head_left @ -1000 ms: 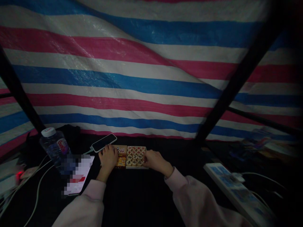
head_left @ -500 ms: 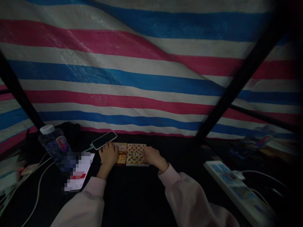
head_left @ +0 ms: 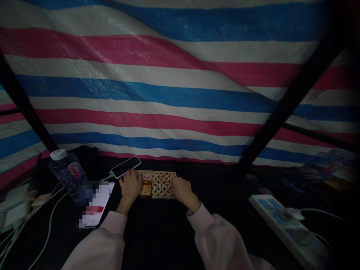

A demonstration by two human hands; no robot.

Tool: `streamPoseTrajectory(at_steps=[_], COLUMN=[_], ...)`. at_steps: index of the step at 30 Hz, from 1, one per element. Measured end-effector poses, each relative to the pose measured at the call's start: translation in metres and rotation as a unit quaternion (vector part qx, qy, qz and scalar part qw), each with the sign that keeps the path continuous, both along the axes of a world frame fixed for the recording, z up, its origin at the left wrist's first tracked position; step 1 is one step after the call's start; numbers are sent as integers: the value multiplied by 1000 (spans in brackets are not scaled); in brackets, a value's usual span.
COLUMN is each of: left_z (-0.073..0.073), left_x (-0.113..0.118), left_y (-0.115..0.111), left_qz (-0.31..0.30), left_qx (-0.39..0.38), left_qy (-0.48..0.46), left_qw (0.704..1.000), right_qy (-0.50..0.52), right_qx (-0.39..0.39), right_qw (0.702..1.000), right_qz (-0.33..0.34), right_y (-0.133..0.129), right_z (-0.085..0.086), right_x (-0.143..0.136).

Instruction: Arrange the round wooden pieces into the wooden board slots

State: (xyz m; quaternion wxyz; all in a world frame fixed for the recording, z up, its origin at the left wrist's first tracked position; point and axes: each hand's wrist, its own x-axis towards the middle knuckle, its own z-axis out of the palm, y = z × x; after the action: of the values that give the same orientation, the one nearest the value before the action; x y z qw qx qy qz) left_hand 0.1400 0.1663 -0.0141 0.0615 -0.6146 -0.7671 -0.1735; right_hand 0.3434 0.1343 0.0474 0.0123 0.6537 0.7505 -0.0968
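Note:
A shallow box of xiangqi pieces lies on the dark table in front of me, its round wooden discs set in rows, with red characters at the back and dark ones nearer. Against its left side is the printed box lid, brown and yellow. My left hand is bent over the lid's left edge and covers part of it. My right hand is closed at the right edge of the piece box, fingers curled and thumb toward the discs. Its fingertips are mostly hidden.
Behind the left hand lies a white-edged phone on a cable. A lit phone, partly blurred out, and a clear bottle stand left, among white cables. A power strip is at right. Striped sheeting hangs behind.
The fingers of my right hand have curled in more at the box's right edge. My left hand stays on the lid. The whole view has shifted slightly.

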Motion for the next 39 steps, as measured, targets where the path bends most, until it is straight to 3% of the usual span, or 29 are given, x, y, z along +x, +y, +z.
streamPoseTrajectory(at_steps=[8,11,15,21,28,39], left_z=[2,3,3,2,3,0], left_x=[1,0,0,-1,0,-2], left_y=[0,-1,-1,0,-1,1], left_qz=[0,-1,-2,-1,-4,0], left_qx=[-12,-20,-19,-21,-13,-14], left_qy=[9,2,-4,-9,0,-2], left_qw=[1000,1000,1000,1000,1000,1000], right_qy=[131,233,323,309,326,297], right_qx=[-26,2,17,-1,-35,-75], right_qw=[991,971,946,951,939,946], right_qz=[30,49,11,30,100,104], right_y=[14,22,31,36,31,27], right_z=[-3,1,0,-10,-5,-10], right_x=[30,42,56,64,54,44])
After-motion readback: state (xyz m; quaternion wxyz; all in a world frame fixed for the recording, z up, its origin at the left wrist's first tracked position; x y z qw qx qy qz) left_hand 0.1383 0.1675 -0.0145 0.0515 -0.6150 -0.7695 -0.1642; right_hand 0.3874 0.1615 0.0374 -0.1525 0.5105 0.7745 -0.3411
